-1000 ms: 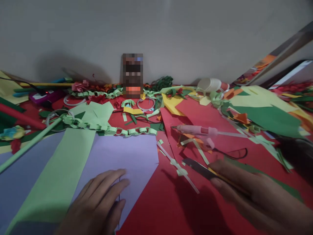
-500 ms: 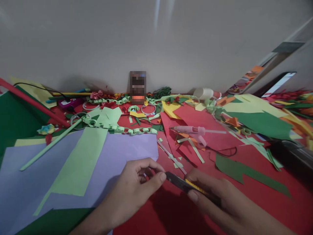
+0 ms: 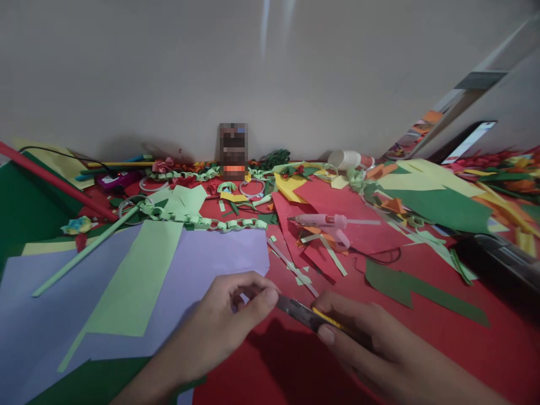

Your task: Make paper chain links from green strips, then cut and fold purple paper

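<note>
My right hand [image 3: 371, 349] is wrapped round a yellow and black utility knife [image 3: 310, 319], its dark blade end pointing left. My left hand [image 3: 223, 320] is curled in a pinch, thumb and fingers closed on the tip of the knife's blade end. Both hands hover over red paper [image 3: 295, 360] at the right edge of a lilac sheet [image 3: 211, 259]. A light green paper piece [image 3: 135, 281] lies on the lilac sheet to the left.
A pink glue gun [image 3: 329, 222] lies beyond the hands on red paper. A green paper chain [image 3: 211, 224], paper strips, rings, dark green sheets [image 3: 439, 205] and scraps litter the table up to the wall. A black object [image 3: 498, 261] sits at the right.
My left hand lifted off the lilac sheet and pinched the knife's blade end. My right hand brought the knife leftward and nearer. The view shifted, showing more of the table's left side.
</note>
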Tool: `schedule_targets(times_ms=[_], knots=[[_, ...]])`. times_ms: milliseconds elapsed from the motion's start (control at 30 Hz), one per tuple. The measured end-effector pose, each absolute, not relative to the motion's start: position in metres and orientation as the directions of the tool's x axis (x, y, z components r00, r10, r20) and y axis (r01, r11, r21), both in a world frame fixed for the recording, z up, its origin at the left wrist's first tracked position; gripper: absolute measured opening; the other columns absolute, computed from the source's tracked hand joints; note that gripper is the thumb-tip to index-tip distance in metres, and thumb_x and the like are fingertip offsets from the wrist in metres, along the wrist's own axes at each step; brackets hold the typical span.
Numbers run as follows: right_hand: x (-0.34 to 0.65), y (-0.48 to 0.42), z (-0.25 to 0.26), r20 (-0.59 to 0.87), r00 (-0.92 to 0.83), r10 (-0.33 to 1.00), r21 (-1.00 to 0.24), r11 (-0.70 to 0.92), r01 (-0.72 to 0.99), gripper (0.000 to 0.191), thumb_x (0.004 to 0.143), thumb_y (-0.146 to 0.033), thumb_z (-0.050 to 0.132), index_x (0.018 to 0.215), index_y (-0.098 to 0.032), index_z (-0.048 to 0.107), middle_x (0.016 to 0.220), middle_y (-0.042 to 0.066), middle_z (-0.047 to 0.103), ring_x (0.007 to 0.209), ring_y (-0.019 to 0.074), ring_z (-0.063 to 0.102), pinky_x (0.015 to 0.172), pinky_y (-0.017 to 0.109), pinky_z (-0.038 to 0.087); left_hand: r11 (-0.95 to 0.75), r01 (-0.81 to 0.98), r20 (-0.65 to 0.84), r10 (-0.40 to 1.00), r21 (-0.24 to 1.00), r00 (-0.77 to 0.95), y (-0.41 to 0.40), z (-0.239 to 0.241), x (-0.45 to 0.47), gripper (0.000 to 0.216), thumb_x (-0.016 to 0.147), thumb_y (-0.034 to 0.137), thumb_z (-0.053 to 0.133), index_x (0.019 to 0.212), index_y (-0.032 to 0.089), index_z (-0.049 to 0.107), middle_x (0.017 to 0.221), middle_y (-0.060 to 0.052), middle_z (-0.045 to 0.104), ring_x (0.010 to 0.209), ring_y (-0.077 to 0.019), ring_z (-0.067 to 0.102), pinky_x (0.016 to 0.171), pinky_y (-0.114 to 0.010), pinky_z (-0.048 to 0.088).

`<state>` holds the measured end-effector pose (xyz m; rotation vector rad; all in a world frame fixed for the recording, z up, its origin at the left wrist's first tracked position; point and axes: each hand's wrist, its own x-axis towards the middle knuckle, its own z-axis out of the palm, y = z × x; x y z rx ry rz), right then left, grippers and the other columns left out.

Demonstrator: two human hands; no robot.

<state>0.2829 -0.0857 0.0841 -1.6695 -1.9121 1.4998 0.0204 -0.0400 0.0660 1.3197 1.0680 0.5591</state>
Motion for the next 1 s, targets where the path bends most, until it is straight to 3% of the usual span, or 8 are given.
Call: schedule_targets(times_ms=[200,367,600,800,1000], knots=[[0.289,-0.09,0.082,-0.537,-0.31,0.785,-0.758,-0.287,0.587,0.042,0.1,-0.062,0.052,0.116,-0.027,0.07,0.092,0.002,0.07,0.079,0.017,0.064,0.068,0.024,0.054,0.182,0.276,-0.296,0.835,0.944,0.463,-0.034,0.065,0.024,0.028,0.097,0.045,0.061,0.084,0.022,0.072,0.08,0.002,0.066,0.079,-0.0155,0.057,0.074,-0.028,0.042],[0.293,-0.093,0.087,-0.551,-0.301,0.779,-0.748,-0.3,0.593,0.053,0.097,-0.067,0.054,0.131,-0.03,0.069,0.11,0.005,0.076,0.101,0.0234,0.071,0.088,0.031,0.059,0.157,0.251,-0.267,0.825,0.955,0.498,-0.028,0.057,0.02,0.028,0.098,0.041,0.061,0.082,0.021,0.071,0.077,0.003,0.062,0.077,-0.0145,0.054,0.072,-0.027,0.04],[0.288,-0.094,0.085,-0.485,-0.318,0.814,-0.767,-0.222,0.602,0.051,0.098,-0.065,0.053,0.126,-0.028,0.072,0.108,0.005,0.078,0.096,0.0226,0.073,0.078,0.029,0.061,0.19,0.256,-0.301,0.8,0.948,0.519,-0.025,0.058,0.016,0.033,0.098,0.046,0.059,0.081,0.019,0.067,0.074,0.003,0.055,0.075,-0.0139,0.049,0.069,-0.027,0.037],[0.296,-0.099,0.076,-0.479,-0.272,0.835,-0.774,-0.256,0.58,0.051,0.096,-0.065,0.058,0.129,-0.03,0.071,0.12,0.006,0.076,0.11,0.0263,0.072,0.094,0.035,0.06,0.239,0.245,-0.332,0.811,0.94,0.483,-0.012,0.057,-0.004,0.047,0.102,0.058,0.046,0.1,0.019,0.071,0.088,-0.004,0.067,0.073,-0.0152,0.057,0.067,-0.028,0.045],[0.287,-0.099,0.072,-0.549,-0.283,0.787,-0.777,-0.355,0.521,0.058,0.093,-0.074,0.053,0.124,-0.029,0.073,0.107,0.007,0.078,0.093,0.0238,0.075,0.079,0.032,0.064,-0.022,0.521,-0.174,0.93,0.853,0.324,-0.004,0.054,-0.038,0.038,0.104,0.05,0.045,0.111,0.025,0.073,0.105,-0.005,0.075,0.092,-0.0206,0.068,0.081,-0.032,0.055]])
